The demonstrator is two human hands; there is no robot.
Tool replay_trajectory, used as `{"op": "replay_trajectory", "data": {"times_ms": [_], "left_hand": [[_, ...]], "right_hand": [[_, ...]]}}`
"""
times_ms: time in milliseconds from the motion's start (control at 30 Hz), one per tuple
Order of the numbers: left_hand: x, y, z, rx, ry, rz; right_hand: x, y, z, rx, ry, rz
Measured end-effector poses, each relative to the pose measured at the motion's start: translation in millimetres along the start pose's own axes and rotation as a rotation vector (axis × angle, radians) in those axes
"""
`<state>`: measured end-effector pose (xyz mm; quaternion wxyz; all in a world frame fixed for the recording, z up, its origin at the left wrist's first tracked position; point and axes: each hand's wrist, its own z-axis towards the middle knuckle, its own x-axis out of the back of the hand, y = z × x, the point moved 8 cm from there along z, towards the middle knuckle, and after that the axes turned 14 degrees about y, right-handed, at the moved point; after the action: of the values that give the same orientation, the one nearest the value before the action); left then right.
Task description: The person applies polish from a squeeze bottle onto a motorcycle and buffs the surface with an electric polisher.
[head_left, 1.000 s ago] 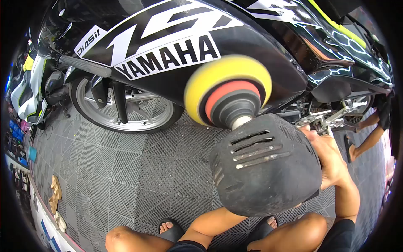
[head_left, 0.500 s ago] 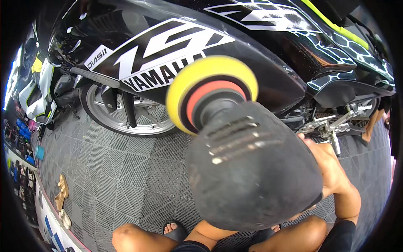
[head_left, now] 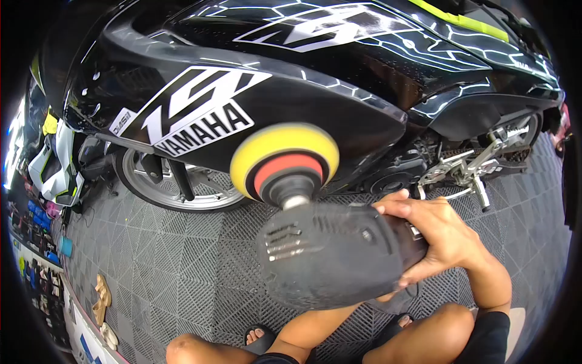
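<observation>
My right hand (head_left: 439, 233) is wrapped round the rear end of a dark polisher (head_left: 339, 255). At its front, a yellow foam pad (head_left: 285, 139) on a red and black backing plate is blurred as if spinning. The pad overlaps the lower edge of the black motorcycle fairing (head_left: 339, 100) in view, right of the white YAMAHA sticker (head_left: 206, 129); whether they touch, I cannot tell. My left forearm (head_left: 321, 327) runs beneath the polisher body, which hides the left hand's fingers almost wholly.
Below the fairing are the front wheel (head_left: 176, 188) and a metal footrest bracket (head_left: 451, 170). Grey grid tiles (head_left: 163, 261) cover the floor. Tan sandals (head_left: 101, 300) lie at the left, with another white motorcycle (head_left: 57, 173) beyond. My bent knees frame the bottom.
The polisher has moved lower and farther from the camera, and its rear now points more to the right. The view has shifted, showing more of the motorcycle. My right hand still holds the tool.
</observation>
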<state>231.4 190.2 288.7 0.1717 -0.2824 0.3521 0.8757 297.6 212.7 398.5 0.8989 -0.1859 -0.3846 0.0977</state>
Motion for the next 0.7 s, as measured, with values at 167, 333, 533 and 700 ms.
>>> {"op": "replay_trajectory", "data": {"times_ms": [167,333,533,700], "left_hand": [[7.4,-15.3,-5.4,-0.016,0.025,0.038],[13.0,-37.2,-15.8,-0.02,0.144,0.043],[14.1,-30.2,-8.8,0.062,0.045,0.121],[9.7,-31.3,-6.1,-0.05,0.049,0.153]], "right_hand": [[-9.0,27.9,-28.8,0.013,0.019,-0.024],[-17.9,55.6,-52.5,-0.07,-0.062,-0.052],[-13.0,52.4,-49.2,0.024,0.059,0.04],[-14.8,61.4,-51.3,-0.043,-0.029,-0.001]]}}
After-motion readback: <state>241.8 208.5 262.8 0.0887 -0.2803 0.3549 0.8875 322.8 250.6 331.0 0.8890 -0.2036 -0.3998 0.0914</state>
